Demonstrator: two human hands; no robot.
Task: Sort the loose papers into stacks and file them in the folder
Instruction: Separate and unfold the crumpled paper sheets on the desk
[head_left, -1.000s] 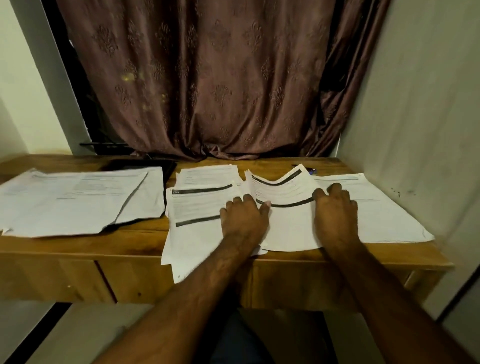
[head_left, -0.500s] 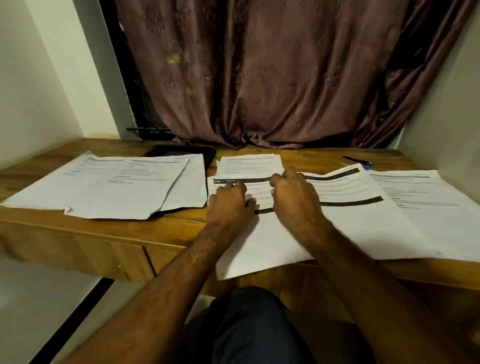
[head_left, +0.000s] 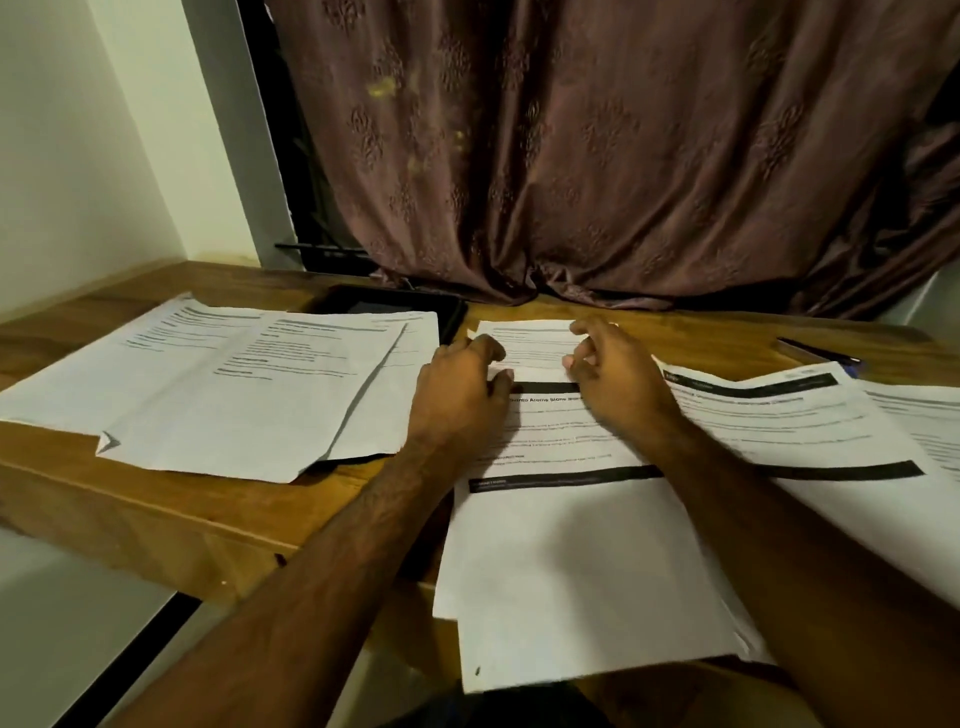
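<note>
both hands are up at the far sheet (head_left: 530, 343) — left hand (head_left: 460, 395) pinching its near-left edge, right hand (head_left: 615, 374) curled on its right side — so it sits just past the fingertips, long axis running away, on the desk (head_left: 156, 499) right of the dark folder (head_left: 395, 306).

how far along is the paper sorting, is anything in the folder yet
Early to midway, judging by the layout. Done: one stack of papers lies grouped on the left of the desk, partly covering a dark folder; nothing visibly filed. In hand: the left hand and right hand are at a small sheet above the black-banded sheets. Left: those sheets, the spread on the right, then filing.
</note>
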